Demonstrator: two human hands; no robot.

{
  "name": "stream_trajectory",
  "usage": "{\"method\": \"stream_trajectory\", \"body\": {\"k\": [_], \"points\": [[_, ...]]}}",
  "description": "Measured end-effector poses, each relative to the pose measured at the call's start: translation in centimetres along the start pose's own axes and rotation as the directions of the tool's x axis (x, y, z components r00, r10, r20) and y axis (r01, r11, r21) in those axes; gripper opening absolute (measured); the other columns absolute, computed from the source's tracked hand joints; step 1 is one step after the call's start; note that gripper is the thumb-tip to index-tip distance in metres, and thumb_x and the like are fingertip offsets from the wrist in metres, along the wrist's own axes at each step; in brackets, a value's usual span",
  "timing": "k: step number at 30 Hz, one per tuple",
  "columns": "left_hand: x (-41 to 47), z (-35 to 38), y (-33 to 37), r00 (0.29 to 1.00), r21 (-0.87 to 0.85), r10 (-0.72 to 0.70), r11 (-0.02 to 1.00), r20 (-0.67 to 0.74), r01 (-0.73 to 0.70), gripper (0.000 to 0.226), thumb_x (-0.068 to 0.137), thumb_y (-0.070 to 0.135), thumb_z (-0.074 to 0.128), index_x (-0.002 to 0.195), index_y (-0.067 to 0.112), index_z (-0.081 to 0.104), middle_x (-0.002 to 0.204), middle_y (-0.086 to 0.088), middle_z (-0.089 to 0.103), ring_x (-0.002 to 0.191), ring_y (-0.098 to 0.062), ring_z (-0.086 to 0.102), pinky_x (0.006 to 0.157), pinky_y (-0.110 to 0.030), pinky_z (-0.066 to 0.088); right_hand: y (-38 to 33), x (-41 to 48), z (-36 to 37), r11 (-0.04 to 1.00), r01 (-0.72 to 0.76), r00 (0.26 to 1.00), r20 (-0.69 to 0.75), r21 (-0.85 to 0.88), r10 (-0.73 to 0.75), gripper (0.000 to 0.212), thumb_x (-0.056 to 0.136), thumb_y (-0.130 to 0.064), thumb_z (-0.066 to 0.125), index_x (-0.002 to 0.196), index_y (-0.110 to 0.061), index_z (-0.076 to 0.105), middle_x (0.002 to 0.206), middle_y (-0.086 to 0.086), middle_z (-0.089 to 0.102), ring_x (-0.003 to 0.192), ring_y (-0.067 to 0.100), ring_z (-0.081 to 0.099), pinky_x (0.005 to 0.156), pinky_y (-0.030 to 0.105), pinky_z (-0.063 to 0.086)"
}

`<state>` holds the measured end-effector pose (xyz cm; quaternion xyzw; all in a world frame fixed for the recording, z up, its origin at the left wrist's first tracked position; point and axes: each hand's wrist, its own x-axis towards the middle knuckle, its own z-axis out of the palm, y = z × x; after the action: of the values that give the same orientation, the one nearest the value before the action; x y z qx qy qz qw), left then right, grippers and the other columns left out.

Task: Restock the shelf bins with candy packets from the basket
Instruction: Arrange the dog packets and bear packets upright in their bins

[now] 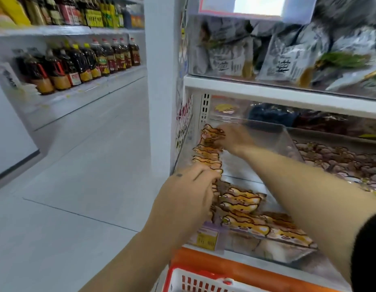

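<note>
Orange-and-yellow candy packets stand on edge in a row down the left side of the clear plastic bin, and both hands are right in there with them. The left hand comes in from the near side, its fingers curled over the near end of the row and holding the packets upright against the bin's left wall; the thumb is hidden, so the underside of that hold is out of sight. The right hand reaches across to the far end, its fingers bent and gripping the farthest packets, though blur softens the detail. More of the same packets lie flat and overlapping in the near part of the bin, just right of the left hand. A yellow price tag sits on the bin's near front. Below it, at the bottom edge, the orange basket shows its rim and white lattice; its contents are not visible. To the right, a neighbouring bin holds brownish packets. Above, over the white shelf, grey bags lean behind a clear front. Far left across the pale floor, dark bottles line the shelves.
</note>
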<state>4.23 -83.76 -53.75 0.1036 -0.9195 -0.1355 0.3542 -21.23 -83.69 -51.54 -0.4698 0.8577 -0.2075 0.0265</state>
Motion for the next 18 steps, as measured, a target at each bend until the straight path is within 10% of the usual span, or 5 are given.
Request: {"method": "stream_trajectory", "body": {"k": [7, 13, 18], "points": [[-0.2, -0.2, -0.2, 1.000, -0.037, 0.007, 0.999, -0.022, -0.007, 0.033, 0.096, 0.020, 0.041, 0.109, 0.019, 0.072, 0.107, 0.005, 0.068, 0.096, -0.013, 0.065, 0.082, -0.030, 0.057, 1.5, 0.7, 0.6, 0.733, -0.189, 0.972, 0.017, 0.653, 0.236, 0.013, 0.088, -0.007, 0.073, 0.092, -0.017, 0.066, 0.105, 0.011, 0.071, 0.098, 0.027, 0.069, 0.082, 0.037, 0.060], [-0.2, -0.3, 0.0, 0.999, -0.027, 0.017, 0.999, -0.036, -0.018, 0.032, 0.095, 0.020, 0.042, 0.108, 0.020, 0.072, 0.105, 0.006, 0.068, 0.096, -0.011, 0.065, 0.084, -0.025, 0.054, 0.9, 0.4, 1.4, 0.998, -0.009, 0.996, -0.087, 0.067, 0.015, 0.016, 0.104, -0.025, 0.050, 0.094, -0.023, 0.062, 0.106, 0.005, 0.068, 0.093, 0.023, 0.061, 0.081, 0.034, 0.048], [-0.1, -0.1, -0.1, 0.998, -0.010, 0.033, 0.999, -0.056, -0.034, 0.032, 0.094, 0.019, 0.043, 0.107, 0.019, 0.072, 0.104, 0.005, 0.068, 0.094, -0.012, 0.065, 0.081, -0.027, 0.055, 0.9, 0.3, 2.0, 0.999, -0.022, 1.000, -0.003, 0.036, 0.023, 0.022, 0.106, -0.021, 0.042, 0.098, -0.025, 0.063, 0.106, 0.000, 0.064, 0.090, 0.019, 0.057, 0.073, 0.028, 0.039]]}}
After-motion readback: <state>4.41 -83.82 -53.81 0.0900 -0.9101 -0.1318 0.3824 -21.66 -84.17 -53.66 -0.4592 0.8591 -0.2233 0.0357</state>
